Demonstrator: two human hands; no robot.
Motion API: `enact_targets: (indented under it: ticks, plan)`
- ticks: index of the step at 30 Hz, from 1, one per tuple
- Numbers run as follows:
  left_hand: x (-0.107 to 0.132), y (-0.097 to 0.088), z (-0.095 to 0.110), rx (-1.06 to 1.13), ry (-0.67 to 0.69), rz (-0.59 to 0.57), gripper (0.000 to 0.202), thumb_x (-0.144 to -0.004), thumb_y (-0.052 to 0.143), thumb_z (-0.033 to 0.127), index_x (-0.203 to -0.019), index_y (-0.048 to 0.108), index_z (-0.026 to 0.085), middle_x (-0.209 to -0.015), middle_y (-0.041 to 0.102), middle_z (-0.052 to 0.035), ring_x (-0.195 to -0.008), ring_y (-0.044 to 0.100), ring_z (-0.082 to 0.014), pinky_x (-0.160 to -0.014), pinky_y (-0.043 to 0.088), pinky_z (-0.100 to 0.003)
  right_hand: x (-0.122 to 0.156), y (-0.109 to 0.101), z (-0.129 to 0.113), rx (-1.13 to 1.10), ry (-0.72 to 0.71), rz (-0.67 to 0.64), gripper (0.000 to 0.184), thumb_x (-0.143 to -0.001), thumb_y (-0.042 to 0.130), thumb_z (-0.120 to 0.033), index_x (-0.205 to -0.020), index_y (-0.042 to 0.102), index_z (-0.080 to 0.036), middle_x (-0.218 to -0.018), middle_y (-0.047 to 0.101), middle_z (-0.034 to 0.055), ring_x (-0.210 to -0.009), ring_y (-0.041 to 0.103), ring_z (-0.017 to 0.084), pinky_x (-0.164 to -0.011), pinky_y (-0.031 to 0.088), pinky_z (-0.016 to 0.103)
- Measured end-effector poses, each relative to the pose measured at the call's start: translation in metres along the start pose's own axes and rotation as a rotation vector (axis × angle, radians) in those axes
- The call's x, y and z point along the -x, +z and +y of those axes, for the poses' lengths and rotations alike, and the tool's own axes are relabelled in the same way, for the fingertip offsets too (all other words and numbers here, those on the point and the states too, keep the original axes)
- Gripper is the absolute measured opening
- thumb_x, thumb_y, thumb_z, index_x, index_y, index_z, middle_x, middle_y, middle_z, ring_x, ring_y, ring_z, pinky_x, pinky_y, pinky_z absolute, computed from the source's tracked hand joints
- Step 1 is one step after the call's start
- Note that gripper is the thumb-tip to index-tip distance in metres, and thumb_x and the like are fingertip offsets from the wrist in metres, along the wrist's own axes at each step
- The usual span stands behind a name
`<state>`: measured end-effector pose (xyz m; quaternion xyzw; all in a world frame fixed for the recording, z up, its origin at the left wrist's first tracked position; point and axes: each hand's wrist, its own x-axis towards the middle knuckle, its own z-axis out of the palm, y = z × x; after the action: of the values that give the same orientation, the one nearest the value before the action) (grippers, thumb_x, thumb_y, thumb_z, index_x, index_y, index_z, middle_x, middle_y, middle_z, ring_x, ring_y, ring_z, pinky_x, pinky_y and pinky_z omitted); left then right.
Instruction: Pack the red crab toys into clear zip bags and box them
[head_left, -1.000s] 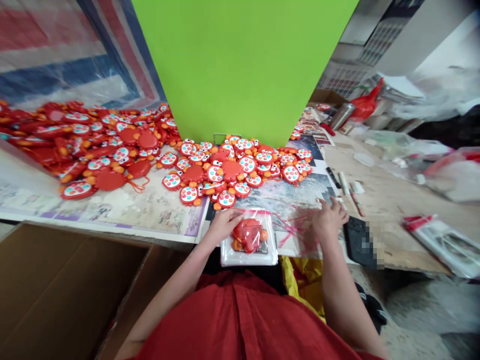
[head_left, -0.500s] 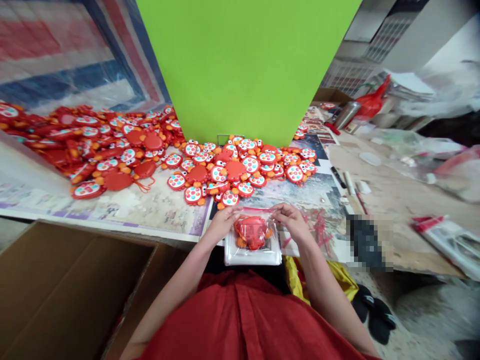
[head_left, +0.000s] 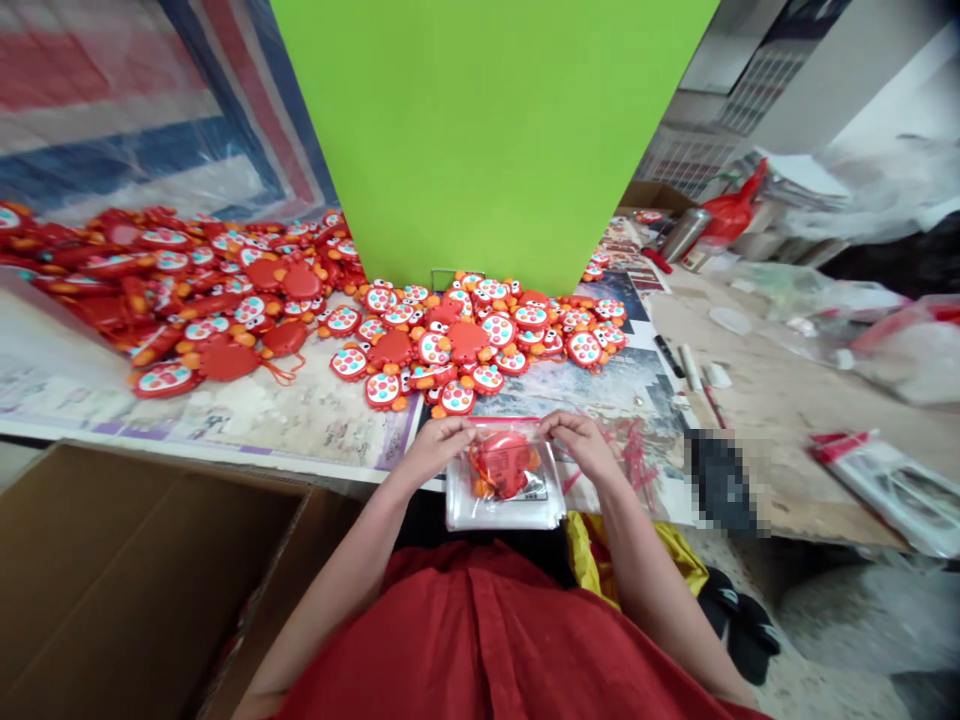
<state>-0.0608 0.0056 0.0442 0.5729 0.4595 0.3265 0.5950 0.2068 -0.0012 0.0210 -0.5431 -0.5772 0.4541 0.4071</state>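
Note:
A clear plastic zip bag (head_left: 541, 455) with a pink strip along its top lies at the table's near edge, over a stack of clear bags (head_left: 495, 515). Inside it shows a red crab-shaped toy (head_left: 504, 462) with orange parts, back side up. My left hand (head_left: 442, 442) pinches the bag's top left corner. At the top right corner, my right hand (head_left: 581, 440) has thumb and fingers closed on the same strip. Past the bag, a pile of similar crab toys (head_left: 465, 343) with coloured buttons covers the table.
A tall green panel (head_left: 480, 140) stands behind the pile. More crab toys (head_left: 225, 355) are heaped at left, above an open cardboard box (head_left: 135, 560). Right of my hand lie pink strips (head_left: 637, 455), a marker (head_left: 690, 367) and a bagged item (head_left: 892, 490).
The toy in the bag now sits slightly tilted. Both hands keep their hold on the top corners, the left a little farther left. The view has shifted slightly.

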Motion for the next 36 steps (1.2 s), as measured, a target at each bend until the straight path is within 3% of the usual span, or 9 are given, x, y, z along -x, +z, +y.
enact_targets:
  ticks: [4,9,12,14,18,21,24,28,36]
  plan:
    - [0.023,-0.035,0.021,-0.226,0.071,0.301,0.028,-0.083,0.055,0.039,-0.093,0.070,0.018,-0.091,0.074,-0.0051,-0.083,0.067,-0.0201,-0.073,0.053,-0.028,-0.022,0.009,0.000,0.176,-0.096,-0.012,0.016,-0.075,0.051,-0.025,-0.078,0.065,-0.019,-0.073,0.064,0.0010,-0.066,0.056,0.017,-0.065,0.046,0.030]
    - [0.113,-0.103,0.068,-0.811,-0.081,0.976,0.035,-0.091,0.047,0.034,-0.123,0.062,0.026,-0.092,0.074,-0.0027,-0.073,0.066,-0.0197,-0.074,0.053,-0.034,-0.068,0.038,0.004,0.464,-0.368,0.014,0.021,-0.080,0.055,-0.026,-0.099,0.063,-0.019,-0.104,0.064,0.0094,-0.098,0.059,0.026,-0.086,0.049,0.042]
    - [0.164,-0.121,0.087,-1.100,-0.212,1.335,0.035,-0.093,0.046,0.032,-0.121,0.064,0.024,-0.102,0.073,-0.0084,-0.095,0.067,-0.0304,-0.084,0.053,-0.049,-0.091,0.060,0.010,0.630,-0.459,-0.041,0.044,-0.077,0.063,-0.022,-0.120,0.058,-0.018,-0.125,0.057,0.0149,-0.117,0.052,0.031,-0.099,0.044,0.048]
    - [0.173,-0.120,0.088,-1.186,-0.140,1.402,0.034,-0.091,0.047,0.027,-0.119,0.064,0.021,-0.113,0.070,-0.0102,-0.112,0.061,-0.0343,-0.095,0.048,-0.056,-0.100,0.072,0.013,0.727,-0.470,-0.055,0.056,-0.074,0.064,-0.015,-0.129,0.053,-0.016,-0.132,0.053,0.0169,-0.122,0.049,0.033,-0.102,0.042,0.049]
    - [0.130,-0.088,0.063,-1.104,0.186,1.001,0.029,-0.091,0.045,0.023,-0.113,0.064,0.018,-0.116,0.068,-0.0085,-0.113,0.059,-0.0282,-0.103,0.045,-0.047,-0.105,0.076,0.016,0.767,-0.481,-0.045,0.057,-0.075,0.055,-0.007,-0.132,0.053,-0.017,-0.129,0.055,0.0165,-0.120,0.051,0.032,-0.102,0.044,0.048]
    - [0.073,-0.038,0.034,-0.974,0.293,0.462,0.027,-0.094,0.041,0.021,-0.108,0.065,0.020,-0.110,0.070,-0.0067,-0.106,0.061,-0.0230,-0.098,0.048,-0.039,-0.099,0.064,0.015,0.671,-0.499,-0.015,0.053,-0.079,0.050,-0.008,-0.131,0.055,-0.019,-0.125,0.058,0.0142,-0.116,0.054,0.030,-0.101,0.045,0.046]
    - [0.024,0.017,0.009,-0.928,0.360,0.132,0.025,-0.095,0.042,0.018,-0.107,0.064,0.019,-0.109,0.068,-0.0066,-0.108,0.059,-0.0213,-0.098,0.047,-0.037,-0.085,0.043,0.013,0.523,-0.494,0.070,0.044,-0.085,0.051,-0.018,-0.129,0.055,-0.020,-0.121,0.060,0.0130,-0.113,0.056,0.029,-0.100,0.045,0.047]
    - [-0.012,0.060,-0.012,-1.069,0.260,0.148,0.024,-0.098,0.042,0.025,-0.108,0.061,0.015,-0.109,0.062,-0.0133,-0.104,0.057,-0.0261,-0.090,0.048,-0.040,-0.058,0.013,0.009,0.328,-0.430,0.161,0.041,-0.087,0.060,-0.034,-0.126,0.056,-0.022,-0.123,0.062,0.0111,-0.115,0.057,0.029,-0.102,0.043,0.048]
    - [-0.029,0.066,-0.029,-1.280,0.193,0.231,0.024,-0.095,0.050,0.033,-0.106,0.062,0.015,-0.108,0.060,-0.0141,-0.106,0.053,-0.0314,-0.088,0.043,-0.045,-0.010,-0.026,0.014,0.117,-0.233,0.146,0.048,-0.083,0.068,-0.044,-0.127,0.057,-0.029,-0.120,0.065,0.0055,-0.108,0.062,0.026,-0.095,0.050,0.044]
